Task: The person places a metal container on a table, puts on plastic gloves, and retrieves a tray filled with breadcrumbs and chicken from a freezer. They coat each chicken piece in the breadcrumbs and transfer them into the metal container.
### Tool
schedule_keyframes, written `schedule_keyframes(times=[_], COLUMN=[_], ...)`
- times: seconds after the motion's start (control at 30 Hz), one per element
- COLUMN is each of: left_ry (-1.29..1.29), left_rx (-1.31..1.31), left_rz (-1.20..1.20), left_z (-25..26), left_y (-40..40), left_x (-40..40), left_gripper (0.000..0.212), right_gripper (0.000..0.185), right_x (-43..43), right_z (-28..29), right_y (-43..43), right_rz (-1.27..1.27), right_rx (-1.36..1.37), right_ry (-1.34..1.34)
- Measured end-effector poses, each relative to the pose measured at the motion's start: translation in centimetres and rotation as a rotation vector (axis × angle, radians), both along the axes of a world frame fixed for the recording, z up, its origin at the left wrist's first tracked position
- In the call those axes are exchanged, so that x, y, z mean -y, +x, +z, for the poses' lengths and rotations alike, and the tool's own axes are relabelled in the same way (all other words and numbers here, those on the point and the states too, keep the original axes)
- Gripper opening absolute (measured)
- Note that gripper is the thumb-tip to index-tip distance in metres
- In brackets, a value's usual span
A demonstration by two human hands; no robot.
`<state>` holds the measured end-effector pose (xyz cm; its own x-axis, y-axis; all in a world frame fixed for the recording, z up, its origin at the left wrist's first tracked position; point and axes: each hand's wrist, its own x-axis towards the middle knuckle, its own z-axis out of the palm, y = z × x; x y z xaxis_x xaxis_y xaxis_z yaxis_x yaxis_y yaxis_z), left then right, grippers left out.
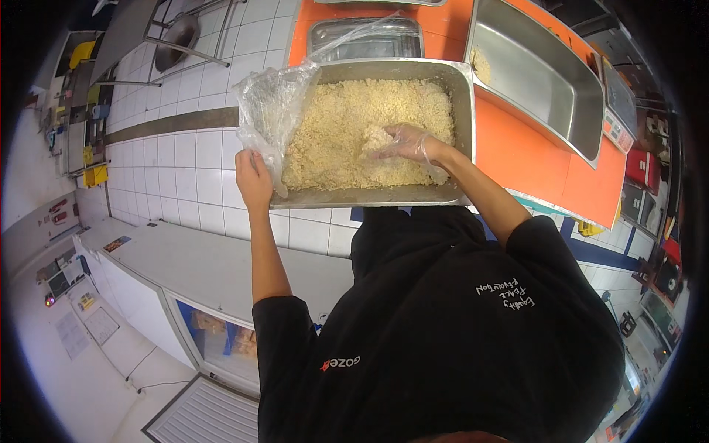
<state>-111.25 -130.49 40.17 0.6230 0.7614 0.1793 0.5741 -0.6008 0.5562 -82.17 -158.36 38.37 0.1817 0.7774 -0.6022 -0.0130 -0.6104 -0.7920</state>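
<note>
A deep stainless steel pan of pale yellow crumbs is before me. My right hand, in a clear disposable glove, reaches in from the right side. Its fingers are curled round a crumb-coated lump, whose inside is hidden by the coating. My bare left hand grips the pan's near left corner, where crumpled clear plastic film hangs over the rim. The fingertips of that hand are partly hidden.
An orange tabletop carries a second steel pan with a few crumbs, a smaller tray behind, and a digital scale at right. White chest freezers stand to my left. A wok is far left beside a metal frame.
</note>
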Motion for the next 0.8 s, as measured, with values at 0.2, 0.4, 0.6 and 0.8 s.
schedule_keyframes(times=[0.2, 0.4, 0.6, 0.8], left_ry=[0.015, 0.026, -0.004, 0.057], left_rx=[-0.058, -0.015, -0.034, 0.045], left_rz=[0.01, -0.007, 0.0, -0.101], left_z=[0.1, 0.2, 0.1, -0.3], left_y=[-0.1, 0.1, -0.5, 0.8], left_x=[0.0, 0.1, -0.1, -0.4], left_gripper=[0.021, 0.021, 0.021, 0.02], right_gripper=[0.097, 0.085, 0.08, 0.082], right_x=[-1.6, -1.6, -3.6, -0.5], right_z=[1.7, 1.0, 0.4, -5.6], right_y=[0.8, 1.4, -1.1, -2.7], right_rz=[0.436, 0.254, 0.382, -0.375], right_rx=[0.41, 0.133, 0.482, 0.547], right_ry=[0.011, 0.15, -0.109, 0.311])
